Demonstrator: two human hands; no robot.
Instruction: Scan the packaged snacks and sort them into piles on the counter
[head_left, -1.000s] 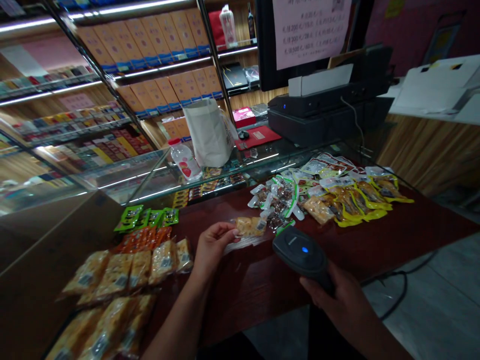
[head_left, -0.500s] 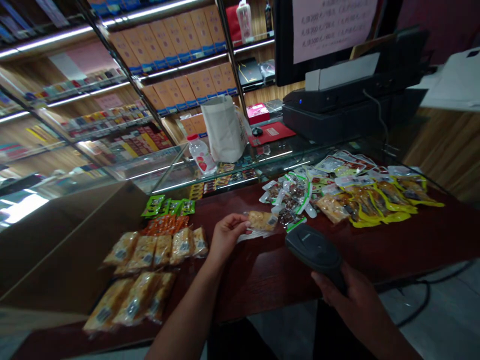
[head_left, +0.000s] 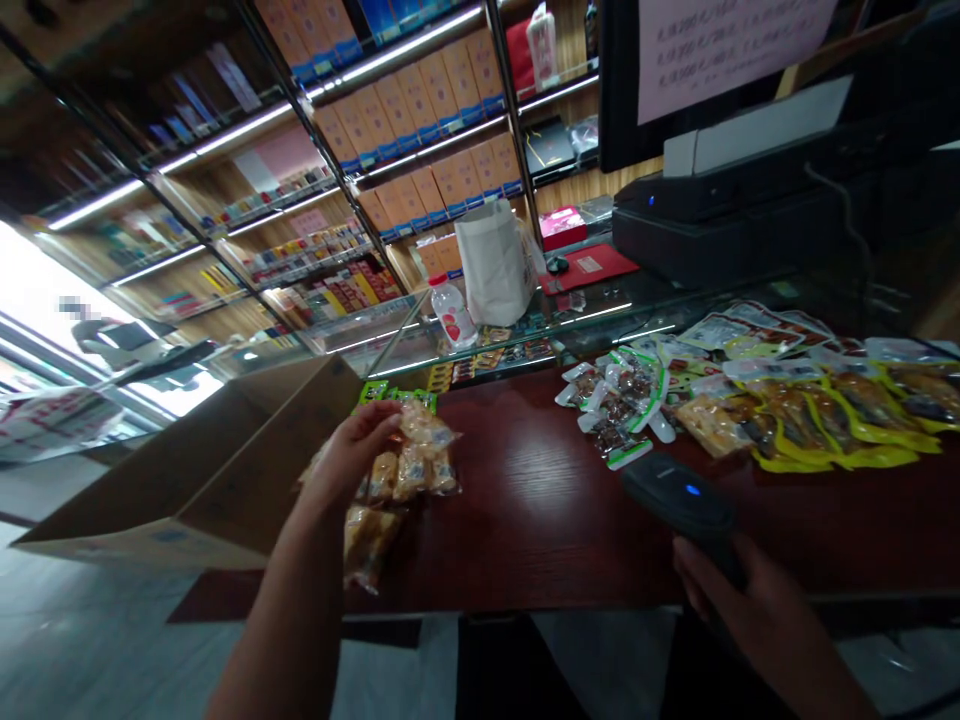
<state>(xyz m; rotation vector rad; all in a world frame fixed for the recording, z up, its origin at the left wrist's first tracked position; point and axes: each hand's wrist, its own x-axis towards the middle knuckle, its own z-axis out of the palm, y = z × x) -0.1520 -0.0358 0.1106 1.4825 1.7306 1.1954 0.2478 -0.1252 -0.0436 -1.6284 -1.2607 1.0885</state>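
Observation:
My left hand (head_left: 358,448) pinches a clear-wrapped tan snack packet (head_left: 426,428) by its edge, over the left group of packets. Beneath it lie several similar snack packets (head_left: 410,473), partly hidden by the hand and wrist. Green sachets (head_left: 375,393) show just behind. My right hand (head_left: 739,585) is wrapped round the handle of a dark barcode scanner (head_left: 679,497), its blue light lit. Left of and behind the scanner's head is a pile of small dark snack packs with green edges (head_left: 619,392).
At the left stands an open cardboard box (head_left: 255,440). Yellow-edged packs (head_left: 814,420) lie at the right of the dark red counter (head_left: 540,510). Behind are a glass case, a bottle (head_left: 453,315), a white bag (head_left: 493,262) and a monitor (head_left: 619,90).
My left hand has carried the snack packet left, from the counter's middle to over the other packets. The scanner's blue light has come on. The view has turned left.

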